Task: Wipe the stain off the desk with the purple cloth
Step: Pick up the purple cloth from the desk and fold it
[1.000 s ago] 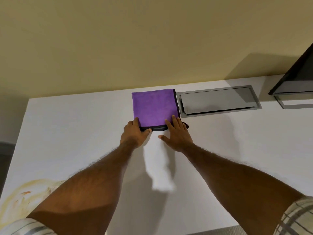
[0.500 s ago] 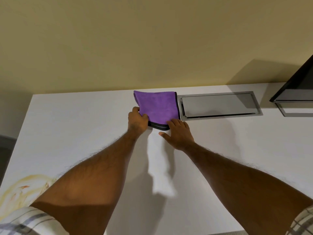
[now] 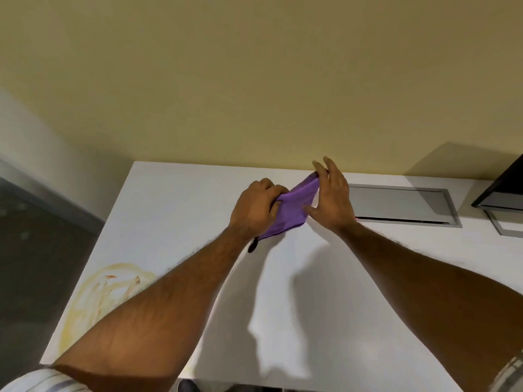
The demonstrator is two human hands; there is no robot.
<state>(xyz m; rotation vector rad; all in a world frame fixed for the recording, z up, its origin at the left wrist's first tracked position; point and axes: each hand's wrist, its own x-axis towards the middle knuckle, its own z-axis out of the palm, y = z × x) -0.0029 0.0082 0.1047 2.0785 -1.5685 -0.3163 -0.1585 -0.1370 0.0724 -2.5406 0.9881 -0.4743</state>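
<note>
Head view: the soft purple cloth [image 3: 294,206] hangs bunched above the white desk [image 3: 368,278] near its far edge. The left hand [image 3: 254,212] fists one end; the right hand [image 3: 331,198] pinches the other, remaining fingers spread. The yellow smeared stain [image 3: 104,295] marks the near left corner.
</note>
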